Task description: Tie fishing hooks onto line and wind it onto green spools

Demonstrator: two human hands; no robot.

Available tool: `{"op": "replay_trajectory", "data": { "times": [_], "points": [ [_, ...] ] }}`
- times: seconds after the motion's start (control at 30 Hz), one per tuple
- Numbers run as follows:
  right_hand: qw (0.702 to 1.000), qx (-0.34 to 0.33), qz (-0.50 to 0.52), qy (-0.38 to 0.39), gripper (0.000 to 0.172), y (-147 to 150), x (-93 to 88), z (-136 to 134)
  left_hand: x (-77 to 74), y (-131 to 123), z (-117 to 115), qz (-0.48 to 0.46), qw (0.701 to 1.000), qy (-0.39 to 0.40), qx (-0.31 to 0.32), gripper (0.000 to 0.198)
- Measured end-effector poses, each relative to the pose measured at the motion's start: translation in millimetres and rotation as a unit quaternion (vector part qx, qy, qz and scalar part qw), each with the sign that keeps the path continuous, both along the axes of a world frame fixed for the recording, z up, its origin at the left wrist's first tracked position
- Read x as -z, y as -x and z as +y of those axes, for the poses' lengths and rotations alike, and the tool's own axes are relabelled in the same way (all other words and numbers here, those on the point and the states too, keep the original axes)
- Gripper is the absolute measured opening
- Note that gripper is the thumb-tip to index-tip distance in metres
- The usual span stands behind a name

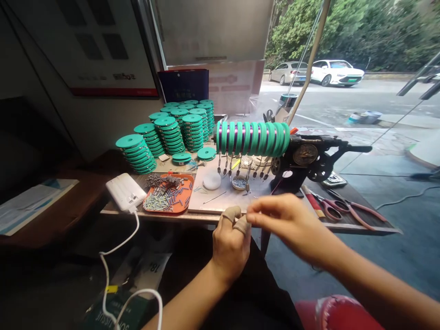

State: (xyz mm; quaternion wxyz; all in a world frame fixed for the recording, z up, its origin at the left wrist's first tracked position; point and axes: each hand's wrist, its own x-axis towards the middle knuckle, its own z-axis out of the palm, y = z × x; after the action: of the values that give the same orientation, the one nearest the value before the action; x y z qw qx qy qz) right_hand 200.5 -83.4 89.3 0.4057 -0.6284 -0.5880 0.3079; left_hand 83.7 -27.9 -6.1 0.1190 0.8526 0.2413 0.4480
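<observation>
My left hand (231, 245) is closed at the table's front edge, with tan covers on two fingers. Beside it, the thumb and fingertips of my right hand (285, 219) are pinched together, close to the left fingertips. Whatever lies between the fingers is too small to make out. Just beyond the hands stands a small round dish of grey beads (239, 182), with a white round pad (211, 180) to its left. Above hangs a row of green spools (252, 138) on a black hand-cranked machine (305, 158), with dark line and small metal pieces dangling below.
An orange tray (187, 201) holds small tubes and swivel-like pieces. Left of it lies a white power bank (125, 191) with a cable. Stacks of green spools (168, 133) stand behind. Scissors (332, 211) and pliers (364, 214) lie at right; a red bucket (347, 314) sits below.
</observation>
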Motion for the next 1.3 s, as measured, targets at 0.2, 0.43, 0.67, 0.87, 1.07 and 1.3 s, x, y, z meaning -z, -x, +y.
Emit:
{"op": "replay_trajectory", "data": {
  "times": [0.2,0.43,0.67,0.87,1.07,1.3],
  "points": [
    [0.993,-0.065,-0.011,0.098,0.012,-6.1,-2.4,72.2,0.5,7.9,5.4,-0.003,0.991,-0.134,-0.027,0.021],
    [0.991,-0.014,-0.131,-0.034,0.010,-8.0,9.8,38.6,-26.6,7.4,14.5,-0.074,0.856,0.500,0.106,0.007],
    [0.782,-0.079,-0.494,-0.372,0.025,-15.0,51.6,-14.9,-35.4,3.9,26.9,-0.057,0.669,0.718,0.184,0.011],
    [0.887,-0.081,-0.360,-0.279,0.024,5.2,63.9,-21.0,-31.9,4.3,19.2,-0.069,0.746,0.644,0.155,0.008],
    [0.996,-0.051,0.002,-0.072,0.012,2.0,19.0,11.9,-14.3,11.3,13.2,-0.004,0.989,0.137,0.051,0.016],
    [0.996,-0.081,0.030,0.037,0.020,3.3,4.2,67.8,-18.3,14.4,14.1,-0.006,0.993,0.100,0.066,0.014]
  ]
}}
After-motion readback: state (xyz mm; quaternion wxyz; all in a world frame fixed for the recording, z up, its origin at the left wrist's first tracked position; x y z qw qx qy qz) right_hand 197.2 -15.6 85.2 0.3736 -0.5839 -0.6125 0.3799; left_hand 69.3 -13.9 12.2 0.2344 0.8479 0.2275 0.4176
